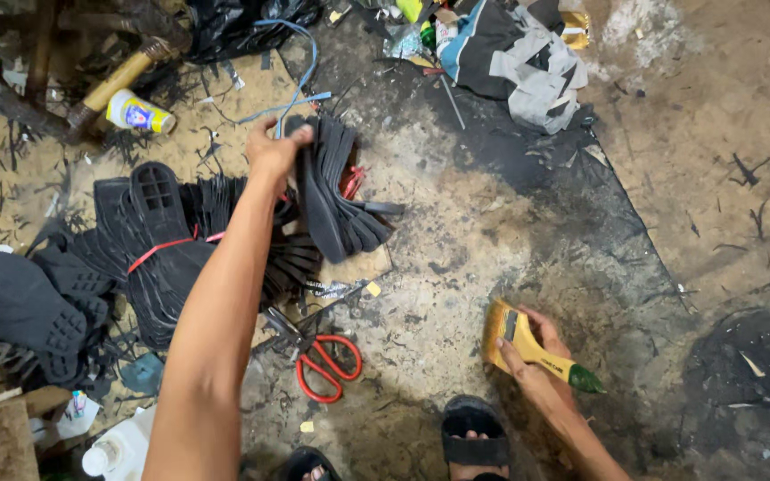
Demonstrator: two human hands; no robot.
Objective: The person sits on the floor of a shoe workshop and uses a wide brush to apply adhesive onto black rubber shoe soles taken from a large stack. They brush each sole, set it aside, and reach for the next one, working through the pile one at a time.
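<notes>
A stack of black soles (336, 191) is gripped at its top edge by the left hand (276, 150), fingers curled shut over it, so that the pieces hang fanned downward and can be kept together above the floor (456, 258); the stack lies at about 11 o'clock from the middle of the view. A brush (528, 343) with a yellow handle and green tip is clasped by the right hand (536, 356) at about 5 o'clock, the fingers wrapped shut around the handle and the bristle end pointed up-left, low to the floor, a hold that seems suited to spreading something on a surface. Just beside the left forearm, at about 7 o'clock, red-handled scissors (323, 361) are laid within easy reach. At 9 o'clock a larger pile of soles (162, 258), bound with a red band, is spread on the floor, apparently kept sorted. A white bottle (118, 450) stands at the lower left, and a small can (140, 113) lies on its side at 10 o'clock. A blue cord (300, 80) trails upward at 12 o'clock, and crumpled cloth (519, 58) is heaped at 1 o'clock. Sandalled feet (470, 436) are seen at 6 o'clock.
</notes>
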